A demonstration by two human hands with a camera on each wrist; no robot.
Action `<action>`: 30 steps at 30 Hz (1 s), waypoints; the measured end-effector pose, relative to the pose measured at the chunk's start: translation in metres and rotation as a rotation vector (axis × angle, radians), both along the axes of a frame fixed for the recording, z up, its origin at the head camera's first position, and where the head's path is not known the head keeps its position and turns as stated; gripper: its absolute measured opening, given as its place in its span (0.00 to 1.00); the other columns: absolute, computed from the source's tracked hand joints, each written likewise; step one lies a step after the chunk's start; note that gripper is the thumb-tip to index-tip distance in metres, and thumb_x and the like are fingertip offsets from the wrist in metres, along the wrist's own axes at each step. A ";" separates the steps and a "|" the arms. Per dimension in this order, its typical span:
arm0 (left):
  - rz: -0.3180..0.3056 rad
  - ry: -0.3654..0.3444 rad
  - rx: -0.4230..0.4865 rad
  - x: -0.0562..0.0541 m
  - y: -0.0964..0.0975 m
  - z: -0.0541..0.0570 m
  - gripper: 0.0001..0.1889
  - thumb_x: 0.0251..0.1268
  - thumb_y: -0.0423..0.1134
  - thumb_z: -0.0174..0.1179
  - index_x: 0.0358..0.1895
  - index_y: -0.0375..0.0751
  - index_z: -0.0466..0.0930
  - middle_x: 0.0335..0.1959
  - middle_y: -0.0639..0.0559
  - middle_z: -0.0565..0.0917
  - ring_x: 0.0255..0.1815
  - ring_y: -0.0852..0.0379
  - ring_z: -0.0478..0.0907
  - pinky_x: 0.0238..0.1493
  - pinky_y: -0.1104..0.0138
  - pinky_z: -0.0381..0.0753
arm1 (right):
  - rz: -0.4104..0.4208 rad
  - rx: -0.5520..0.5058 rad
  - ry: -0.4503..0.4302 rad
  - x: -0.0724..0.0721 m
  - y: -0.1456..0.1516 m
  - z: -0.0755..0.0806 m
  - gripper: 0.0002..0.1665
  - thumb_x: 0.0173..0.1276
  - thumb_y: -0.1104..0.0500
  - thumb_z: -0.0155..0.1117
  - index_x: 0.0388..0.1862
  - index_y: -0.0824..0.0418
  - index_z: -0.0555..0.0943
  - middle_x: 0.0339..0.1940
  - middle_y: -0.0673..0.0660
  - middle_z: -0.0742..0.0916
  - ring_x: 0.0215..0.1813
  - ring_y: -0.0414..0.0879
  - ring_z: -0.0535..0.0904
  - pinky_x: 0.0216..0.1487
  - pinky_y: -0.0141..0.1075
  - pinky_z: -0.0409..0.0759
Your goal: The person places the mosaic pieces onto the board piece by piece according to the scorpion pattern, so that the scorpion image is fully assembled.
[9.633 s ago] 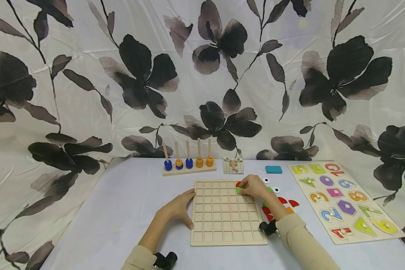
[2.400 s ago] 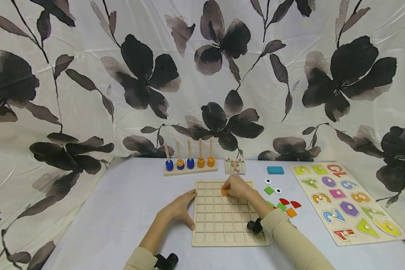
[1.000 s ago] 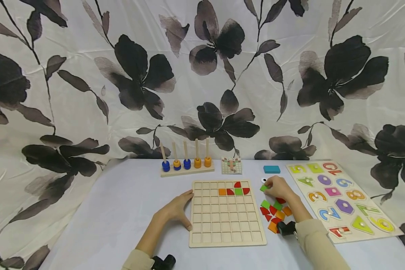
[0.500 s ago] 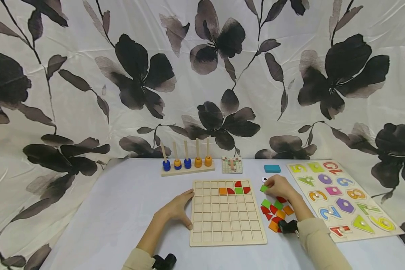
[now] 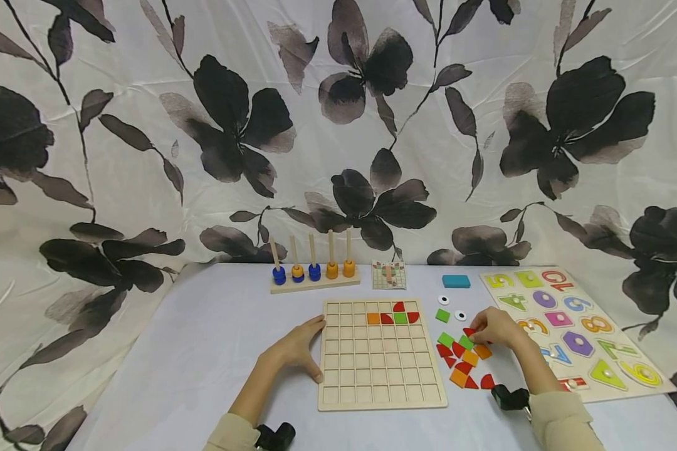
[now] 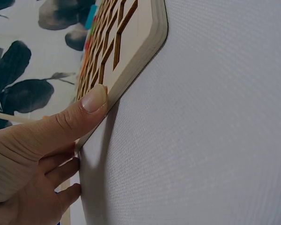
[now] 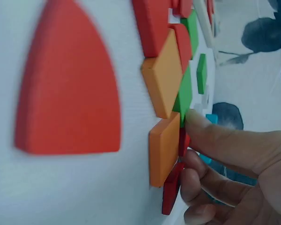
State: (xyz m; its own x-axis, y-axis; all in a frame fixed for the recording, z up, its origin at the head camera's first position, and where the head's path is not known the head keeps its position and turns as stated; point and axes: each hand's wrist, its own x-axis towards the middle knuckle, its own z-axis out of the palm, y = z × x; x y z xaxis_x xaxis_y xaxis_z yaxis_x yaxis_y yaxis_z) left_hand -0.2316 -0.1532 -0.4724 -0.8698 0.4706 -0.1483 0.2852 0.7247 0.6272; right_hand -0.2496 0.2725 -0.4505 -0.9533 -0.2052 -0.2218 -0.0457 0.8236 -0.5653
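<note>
My left hand rests against the left side of the wooden grid board, thumb and fingers spread along its edge. In the left wrist view, the thumb presses on the board's rim. Orange, red and green tiles fill several cells near the board's top right. My right hand is among the loose tiles right of the board. Its thumb and fingers pinch a red quarter-circle tile, beside a green square tile and an orange square tile. Another red tile lies under the fingers.
White eye discs and a green square lie above the loose tiles. Behind stand a peg stacker, a pattern card and a blue block. A number puzzle lies at the right.
Over the earlier frames, orange and more red tiles came onto the board. Since half a second ago my right hand left the green square and moved down and right. My left hand stays put.
</note>
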 end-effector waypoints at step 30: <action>-0.005 -0.003 0.012 0.001 -0.002 -0.001 0.58 0.23 0.39 0.81 0.67 0.25 0.59 0.72 0.34 0.57 0.71 0.36 0.54 0.70 0.48 0.56 | -0.032 0.007 -0.033 0.012 -0.004 -0.005 0.08 0.56 0.66 0.68 0.34 0.67 0.79 0.26 0.55 0.76 0.30 0.46 0.70 0.31 0.34 0.73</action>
State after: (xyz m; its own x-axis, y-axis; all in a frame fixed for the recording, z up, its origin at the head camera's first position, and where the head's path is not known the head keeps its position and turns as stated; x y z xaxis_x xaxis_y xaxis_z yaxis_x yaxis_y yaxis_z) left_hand -0.2308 -0.1553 -0.4737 -0.8671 0.4766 -0.1451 0.2867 0.7154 0.6371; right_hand -0.2380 0.2687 -0.4556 -0.9513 -0.1735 -0.2546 -0.0011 0.8283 -0.5603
